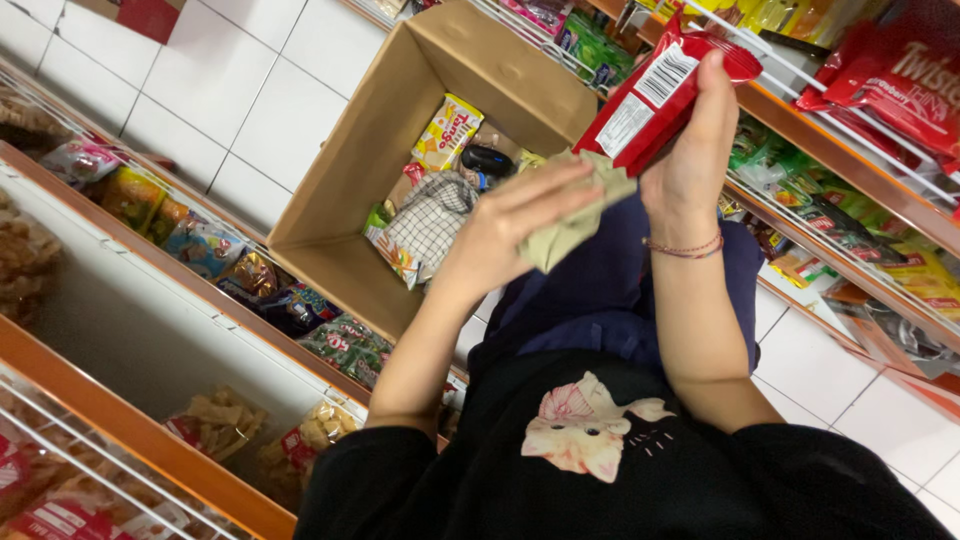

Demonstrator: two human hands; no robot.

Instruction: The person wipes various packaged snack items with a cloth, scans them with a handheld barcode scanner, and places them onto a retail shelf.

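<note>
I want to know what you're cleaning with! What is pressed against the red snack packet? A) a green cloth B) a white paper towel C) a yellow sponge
A: the left hand presses a green cloth against the red snack packet, held by the right hand.

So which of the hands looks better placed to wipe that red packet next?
The left hand, probably. It holds the pale green cloth pressed against the lower end of the red packet. The right hand is wrapped around the packet, holding it up near the shelf, so it is busy steadying it.
</note>
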